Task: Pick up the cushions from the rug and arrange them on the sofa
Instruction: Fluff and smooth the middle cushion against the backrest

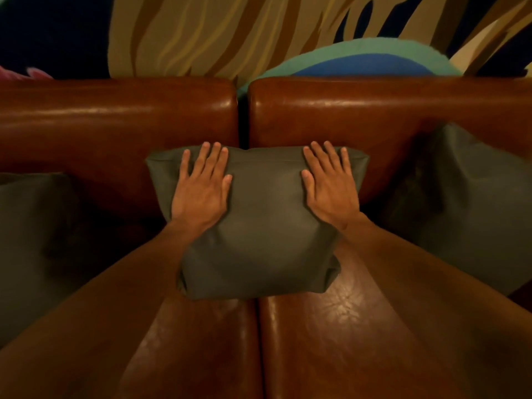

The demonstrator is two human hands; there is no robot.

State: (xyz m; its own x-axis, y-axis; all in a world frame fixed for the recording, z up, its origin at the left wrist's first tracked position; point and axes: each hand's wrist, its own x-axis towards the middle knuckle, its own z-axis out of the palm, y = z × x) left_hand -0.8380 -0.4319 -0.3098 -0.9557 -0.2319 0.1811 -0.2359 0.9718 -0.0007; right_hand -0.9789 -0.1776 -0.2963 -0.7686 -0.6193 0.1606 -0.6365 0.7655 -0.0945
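The fingers of the left hand [201,188] lie flat and a little spread on the grey middle cushion [256,223], tips near its far top edge, thumb angled inward; they press on the fabric and grip nothing. The right hand [331,187] mirrors it on the cushion's right part, fingers flat and slightly apart, palm down, also gripping nothing. Both bare forearms run back toward the near edge of the view. The middle cushion stands leaning against the brown leather sofa [345,341], its top at the gap between the two back pads, its base on the seat over the seam. A second grey cushion [472,203] leans at the right, and a third grey cushion [26,226] sits at the left. Beyond the sofa's back lies a patterned rug [230,33] in tan, navy, teal and blue
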